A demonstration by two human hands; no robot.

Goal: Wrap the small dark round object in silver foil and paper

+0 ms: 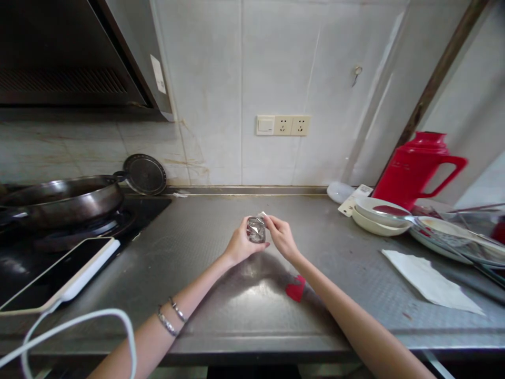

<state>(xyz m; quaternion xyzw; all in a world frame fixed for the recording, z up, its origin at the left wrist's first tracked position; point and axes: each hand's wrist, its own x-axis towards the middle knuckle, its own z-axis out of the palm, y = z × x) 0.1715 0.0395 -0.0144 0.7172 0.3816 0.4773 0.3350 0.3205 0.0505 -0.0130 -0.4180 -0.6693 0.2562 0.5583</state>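
Note:
My left hand (239,246) is closed around a small dark case (256,230), square with rounded corners and a shiny, glinting face. The fingers wrap its left side, with a dark-nailed tip below its lower edge. At the case's upper right corner, my right hand (281,236) is closed in a pinch. A small white bit (262,214) shows at those fingertips; what it is, I cannot make out. Both hands are just above the middle of the steel counter (205,273). A red heart-shaped patch (295,288) lies under my right forearm.
On the left, a pan (79,197) sits on the stove, with a phone (59,273) and white cable (79,318) nearer. At right are a red thermos (412,171), stacked bowls (381,223), a dish with utensils (445,245) and a white napkin (430,279).

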